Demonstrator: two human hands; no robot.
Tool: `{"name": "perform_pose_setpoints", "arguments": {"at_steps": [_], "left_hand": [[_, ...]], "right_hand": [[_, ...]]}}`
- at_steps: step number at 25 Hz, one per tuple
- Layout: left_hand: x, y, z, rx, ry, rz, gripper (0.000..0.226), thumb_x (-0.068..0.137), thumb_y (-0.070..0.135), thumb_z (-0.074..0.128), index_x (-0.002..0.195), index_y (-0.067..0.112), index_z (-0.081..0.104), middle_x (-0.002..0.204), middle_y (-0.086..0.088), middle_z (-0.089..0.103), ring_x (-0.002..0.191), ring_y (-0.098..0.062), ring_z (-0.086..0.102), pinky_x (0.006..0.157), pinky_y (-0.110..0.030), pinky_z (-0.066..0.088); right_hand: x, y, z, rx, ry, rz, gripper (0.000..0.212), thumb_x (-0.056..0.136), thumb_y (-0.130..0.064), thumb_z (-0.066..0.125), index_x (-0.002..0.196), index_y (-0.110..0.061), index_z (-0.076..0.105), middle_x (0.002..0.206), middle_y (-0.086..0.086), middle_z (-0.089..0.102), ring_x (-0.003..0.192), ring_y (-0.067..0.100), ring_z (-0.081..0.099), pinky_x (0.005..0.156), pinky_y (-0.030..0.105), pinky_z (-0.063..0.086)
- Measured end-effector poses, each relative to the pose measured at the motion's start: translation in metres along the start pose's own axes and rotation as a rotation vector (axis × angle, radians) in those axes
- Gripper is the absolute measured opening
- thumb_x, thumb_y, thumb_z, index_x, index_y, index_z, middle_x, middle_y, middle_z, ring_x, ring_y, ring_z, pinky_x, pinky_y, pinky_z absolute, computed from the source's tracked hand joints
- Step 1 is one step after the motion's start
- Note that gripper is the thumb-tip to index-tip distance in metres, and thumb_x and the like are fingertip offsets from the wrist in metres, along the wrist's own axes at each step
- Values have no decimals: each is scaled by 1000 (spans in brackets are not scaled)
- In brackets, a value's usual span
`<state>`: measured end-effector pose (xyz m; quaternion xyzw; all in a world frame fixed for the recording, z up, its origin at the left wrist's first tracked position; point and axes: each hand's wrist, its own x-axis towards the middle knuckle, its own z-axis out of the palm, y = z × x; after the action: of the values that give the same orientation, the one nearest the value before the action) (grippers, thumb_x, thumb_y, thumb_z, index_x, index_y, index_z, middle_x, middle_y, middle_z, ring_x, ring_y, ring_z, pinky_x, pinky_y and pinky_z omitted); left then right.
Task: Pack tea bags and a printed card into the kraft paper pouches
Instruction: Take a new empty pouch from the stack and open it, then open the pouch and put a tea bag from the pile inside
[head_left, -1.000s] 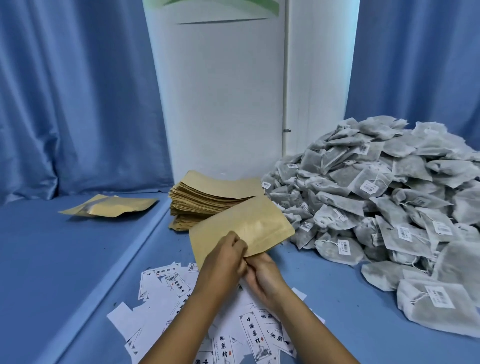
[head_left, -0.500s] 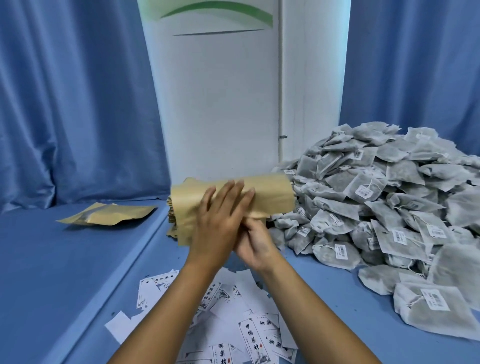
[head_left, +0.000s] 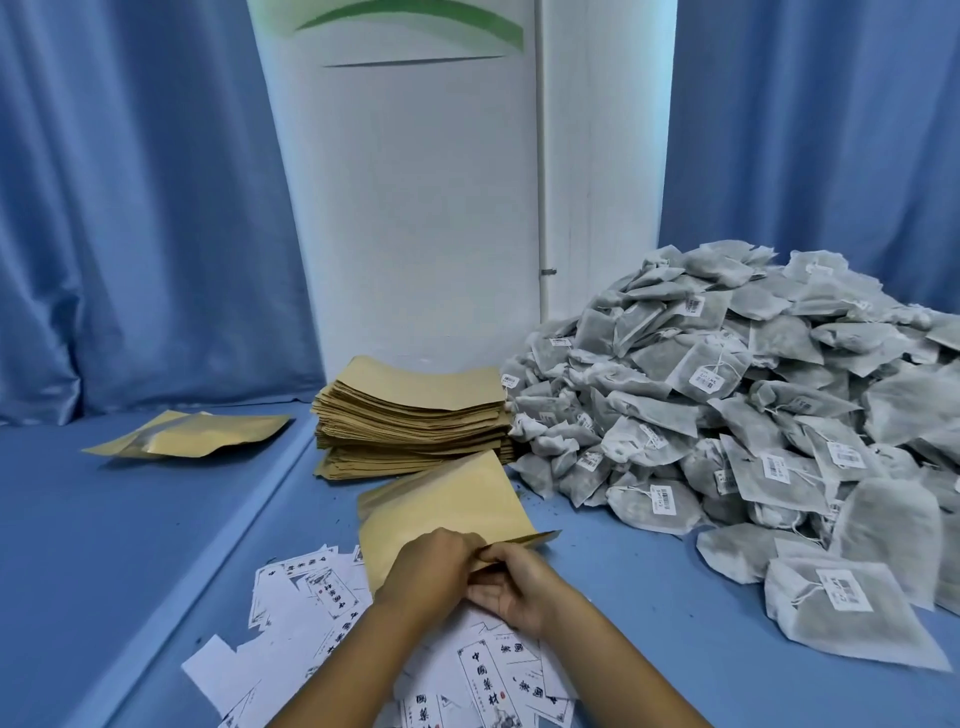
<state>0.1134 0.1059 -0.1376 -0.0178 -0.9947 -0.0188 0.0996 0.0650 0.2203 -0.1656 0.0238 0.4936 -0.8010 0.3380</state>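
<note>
A flat, smooth kraft pouch (head_left: 447, 509) is pinched at its near edge by the left hand (head_left: 431, 566) and right hand (head_left: 511, 587), above scattered printed cards (head_left: 322, 592).

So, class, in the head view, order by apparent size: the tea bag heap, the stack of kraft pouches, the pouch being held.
1. Tea bag heap
2. Stack of kraft pouches
3. Held pouch, though nearness to the camera enlarges it.

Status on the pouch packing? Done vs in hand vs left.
Done: apparently only the pouches set aside at far left; contents not visible. In hand: left hand and right hand work the near edge of one kraft pouch; nothing visibly inside. Left: a thick pouch stack, the tea bag heap, loose cards.
</note>
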Motion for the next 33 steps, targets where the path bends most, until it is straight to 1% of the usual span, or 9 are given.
{"name": "perform_pose_setpoints", "arguments": {"at_steps": [5,11,16,19,21,25,27,30,33], "left_hand": [[3,4,2,-81,-66,-89,18,90,20,45,84,16,62,90,-10,65,84,-28,62,61,-29,38],[-3,26,8,34,137,-125,17,86,21,55,101,14,53,106,-5,57,98,-22,56,72,-29,40],[2,31,-26,147,396,73,48,30,17,91,60,17,55,61,-1,56,53,-17,56,41,-22,36],[6,26,-16,170,276,-69,16,77,20,66,90,15,58,92,-3,62,89,-21,59,73,-29,42],[7,17,4,174,136,-204,19,94,15,41,111,15,50,116,-3,52,111,-23,49,81,-35,40],[-1,18,25,58,3,-184,16,92,12,44,107,10,51,114,-9,53,101,-26,56,70,-32,42],[-5,11,18,-56,87,-251,11,91,10,44,97,10,53,105,-14,63,92,-29,63,66,-31,46],[2,-12,-6,37,214,-403,18,89,-1,41,97,11,51,100,-9,62,90,-26,63,65,-27,38],[2,-8,-23,-1,283,-341,12,90,3,44,94,14,47,99,-6,55,87,-28,63,62,-31,35]], "right_hand": [[2,3,4,-310,130,-94,23,88,-2,37,81,4,59,58,16,64,51,28,65,51,32,56],[-3,6,-3,-465,127,-456,38,84,11,37,64,-14,55,49,-4,53,43,6,49,47,21,43],[-4,-18,3,-316,13,-483,54,86,10,34,43,-20,50,39,-7,37,33,3,35,37,16,32],[5,-10,5,-194,-54,-387,41,85,13,32,61,-13,53,45,-1,34,37,7,33,38,19,38],[10,3,1,-255,-26,-343,32,86,10,35,73,-7,59,51,7,42,42,14,40,44,24,46],[15,13,-1,-483,72,-326,34,88,4,40,66,-6,63,52,10,57,44,22,59,44,27,51],[17,10,-1,-610,86,-225,34,85,6,30,70,6,60,51,17,60,42,27,61,44,30,53],[23,8,1,-668,109,-124,36,85,7,22,105,19,50,59,28,63,45,32,64,44,31,54],[28,6,6,-560,132,-141,28,93,-13,42,91,13,54,57,26,63,43,32,62,39,26,49]]}}
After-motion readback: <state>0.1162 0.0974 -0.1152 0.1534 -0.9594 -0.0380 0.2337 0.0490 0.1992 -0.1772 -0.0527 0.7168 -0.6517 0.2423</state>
